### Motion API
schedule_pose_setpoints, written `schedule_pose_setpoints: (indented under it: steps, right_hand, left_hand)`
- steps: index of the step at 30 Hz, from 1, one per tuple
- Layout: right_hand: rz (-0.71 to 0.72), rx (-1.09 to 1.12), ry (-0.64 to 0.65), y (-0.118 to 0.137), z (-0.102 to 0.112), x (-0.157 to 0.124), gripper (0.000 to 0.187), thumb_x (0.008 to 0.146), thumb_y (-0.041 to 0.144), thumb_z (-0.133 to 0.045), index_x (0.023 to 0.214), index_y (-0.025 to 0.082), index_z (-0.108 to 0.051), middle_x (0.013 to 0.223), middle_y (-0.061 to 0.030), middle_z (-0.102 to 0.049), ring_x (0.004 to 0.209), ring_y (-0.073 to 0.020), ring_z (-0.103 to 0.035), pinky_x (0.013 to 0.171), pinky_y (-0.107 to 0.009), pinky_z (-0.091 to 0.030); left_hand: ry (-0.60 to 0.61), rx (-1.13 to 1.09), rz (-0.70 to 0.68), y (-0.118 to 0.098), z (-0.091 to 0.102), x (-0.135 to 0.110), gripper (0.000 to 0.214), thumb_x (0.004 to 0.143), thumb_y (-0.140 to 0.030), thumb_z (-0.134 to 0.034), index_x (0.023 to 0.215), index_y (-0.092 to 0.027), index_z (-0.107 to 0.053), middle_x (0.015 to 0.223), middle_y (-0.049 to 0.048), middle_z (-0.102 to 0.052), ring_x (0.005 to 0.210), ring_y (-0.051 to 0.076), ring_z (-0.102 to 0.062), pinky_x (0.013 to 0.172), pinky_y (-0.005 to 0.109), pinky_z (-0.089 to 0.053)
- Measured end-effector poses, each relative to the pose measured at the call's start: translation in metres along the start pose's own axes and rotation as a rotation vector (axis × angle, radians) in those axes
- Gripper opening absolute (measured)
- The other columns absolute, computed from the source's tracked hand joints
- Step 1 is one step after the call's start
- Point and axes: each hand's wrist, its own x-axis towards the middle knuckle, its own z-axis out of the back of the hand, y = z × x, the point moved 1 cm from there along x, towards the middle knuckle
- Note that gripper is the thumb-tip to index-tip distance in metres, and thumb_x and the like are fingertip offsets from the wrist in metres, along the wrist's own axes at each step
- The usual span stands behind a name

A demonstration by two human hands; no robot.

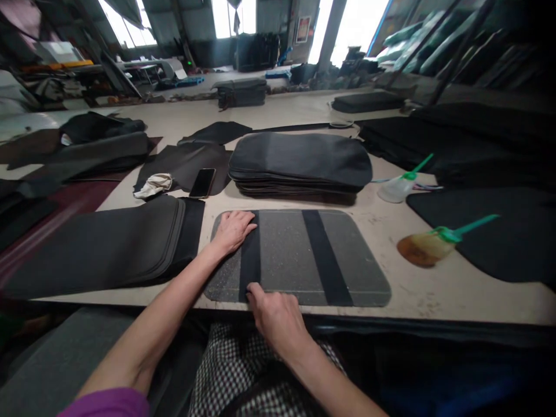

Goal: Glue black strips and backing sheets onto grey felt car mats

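Got purple sleeve (104, 402) at 7-8 o'clock, left hand (234, 230) on panel (286, 249) at 10, fingers apart, right hand (278, 315) at 6 by strip (251, 255), can't tell if pinching.

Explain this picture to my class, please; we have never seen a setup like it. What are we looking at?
There is no machine here: these are a person's own bare hands, seen by a camera worn on the head, looking forward and down.

On the pale table lies a grey panel with rounded corners, crossed by two dark strips. The left hand rests at the far end of the left strip; the right hand is at its near end, fingers curled. Whether they pinch it is unclear. The right strip is untouched.

Beyond sits a stack of dark panels. Around are a phone, a pale cloth and two green-topped bottles, one holding brownish liquid.
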Motion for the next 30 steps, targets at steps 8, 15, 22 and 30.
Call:
schedule_pose_setpoints:
  steps: [8, 15, 22, 30]
  right_hand:
    - [0.033, 0.263, -0.267, -0.038, 0.014, -0.038, 0.036, 0.109, 0.032, -0.036, 0.096, 0.019, -0.068, 0.081, -0.0059, -0.070, 0.073, -0.0186, -0.068, 0.066, -0.029, -0.042]
    - [0.253, 0.168, -0.416, -0.040, 0.003, -0.041, 0.038, 0.099, 0.010, -0.045, 0.131, 0.020, -0.062, 0.118, -0.0121, -0.061, 0.105, -0.0250, -0.053, 0.088, -0.038, -0.044]
    - [0.305, 0.220, -0.446, -0.033, -0.011, -0.032, 0.014, 0.091, 0.018, -0.062, 0.104, 0.021, -0.066, 0.118, -0.0071, -0.061, 0.109, -0.0243, -0.051, 0.096, -0.044, -0.041]
    - [0.076, 0.579, -0.910, -0.114, 0.034, -0.076, 0.023, 0.094, 0.009, -0.042, 0.107, 0.021, -0.057, 0.108, -0.0076, -0.060, 0.101, -0.0190, -0.057, 0.090, -0.034, -0.048]
  left_hand:
    - [-0.017, 0.034, -0.017, -0.003, 0.001, -0.001, 0.037, 0.103, -0.045, -0.043, 0.129, -0.024, -0.061, 0.131, 0.0096, -0.067, 0.124, 0.029, -0.053, 0.101, 0.045, -0.034]
    - [-0.032, 0.046, 0.006, -0.005, 0.001, -0.001, 0.039, 0.103, -0.044, -0.045, 0.133, -0.025, -0.059, 0.133, 0.0101, -0.067, 0.130, 0.030, -0.048, 0.107, 0.049, -0.032]
    - [-0.002, 0.038, 0.031, 0.004, -0.003, 0.012, 0.043, 0.102, -0.046, -0.039, 0.125, -0.021, -0.065, 0.127, 0.0126, -0.068, 0.120, 0.031, -0.054, 0.101, 0.046, -0.041]
    - [0.051, 0.003, 0.091, 0.027, -0.014, 0.043, 0.043, 0.095, -0.046, -0.046, 0.105, -0.016, -0.075, 0.120, 0.0122, -0.068, 0.114, 0.031, -0.058, 0.102, 0.042, -0.042]
